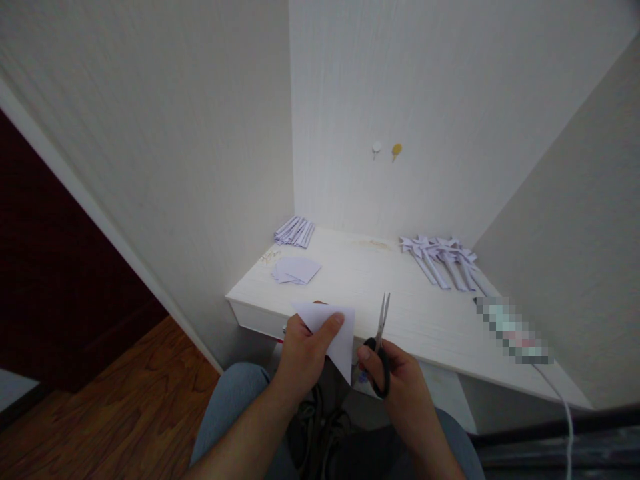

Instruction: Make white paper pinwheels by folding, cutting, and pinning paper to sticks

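My left hand pinches a folded white paper triangle, thumb on top, just in front of the white desk's near edge. My right hand grips black-handled scissors by the loops, the blades pointing up and away, nearly closed, right beside the paper. Both hands hover above my lap.
On the desk lie a small stack of square paper sheets, a bundle of folded paper strips at the back left, and several folded paper pinwheel shapes at the back right. A white cable runs off the right edge. Walls close in on three sides.
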`<state>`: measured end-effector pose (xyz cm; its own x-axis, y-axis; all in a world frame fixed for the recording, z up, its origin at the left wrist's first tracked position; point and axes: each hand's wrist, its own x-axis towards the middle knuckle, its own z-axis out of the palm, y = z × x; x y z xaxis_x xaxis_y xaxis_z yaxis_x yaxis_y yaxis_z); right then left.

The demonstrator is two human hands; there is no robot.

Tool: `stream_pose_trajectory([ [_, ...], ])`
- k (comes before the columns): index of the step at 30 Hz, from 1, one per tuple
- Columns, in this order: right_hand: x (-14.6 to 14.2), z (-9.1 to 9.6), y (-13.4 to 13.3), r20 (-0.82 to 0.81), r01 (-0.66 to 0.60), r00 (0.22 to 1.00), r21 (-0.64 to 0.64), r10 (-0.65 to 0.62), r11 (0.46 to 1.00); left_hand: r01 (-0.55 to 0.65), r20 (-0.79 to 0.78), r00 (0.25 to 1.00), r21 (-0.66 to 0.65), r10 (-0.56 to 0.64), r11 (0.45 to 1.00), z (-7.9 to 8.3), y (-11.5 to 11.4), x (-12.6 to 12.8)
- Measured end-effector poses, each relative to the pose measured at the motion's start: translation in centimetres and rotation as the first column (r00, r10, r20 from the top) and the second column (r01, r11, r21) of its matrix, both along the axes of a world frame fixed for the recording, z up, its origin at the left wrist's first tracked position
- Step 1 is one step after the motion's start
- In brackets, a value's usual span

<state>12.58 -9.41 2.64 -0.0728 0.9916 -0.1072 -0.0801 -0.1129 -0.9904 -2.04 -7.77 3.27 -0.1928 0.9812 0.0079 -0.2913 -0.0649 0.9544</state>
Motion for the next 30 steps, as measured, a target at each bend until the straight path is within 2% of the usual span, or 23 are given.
stream_pose_trajectory([
  [5,0.2,-0.6,0.0,-0.021,0.001,1.000,-0.002,-0.001,1.000,0.025,-0.018,1.000,0.014,-0.025,1.000,0.0,-0.2,0.0],
  [10,0.3,-0.9,-0.1,0.001,0.000,1.000,-0.011,0.000,1.000,0.118,0.026,0.993,0.000,-0.118,0.993,-0.6,0.0,0.2],
  [16,0.6,-1.7,0.2,0.039,0.022,0.999,0.037,-0.024,0.999,0.147,0.043,0.988,-0.014,-0.147,0.989,-1.1,0.1,0.5],
  [22,1.2,-1.9,0.4,0.094,0.086,0.991,0.104,-0.096,0.991,0.151,0.091,0.984,0.018,-0.152,0.988,-0.9,0.2,0.5],
  [30,0.7,-1.6,0.6,0.060,0.139,0.988,0.074,-0.144,0.988,0.108,-0.025,0.994,0.028,-0.107,0.994,-1.9,0.5,0.1],
])
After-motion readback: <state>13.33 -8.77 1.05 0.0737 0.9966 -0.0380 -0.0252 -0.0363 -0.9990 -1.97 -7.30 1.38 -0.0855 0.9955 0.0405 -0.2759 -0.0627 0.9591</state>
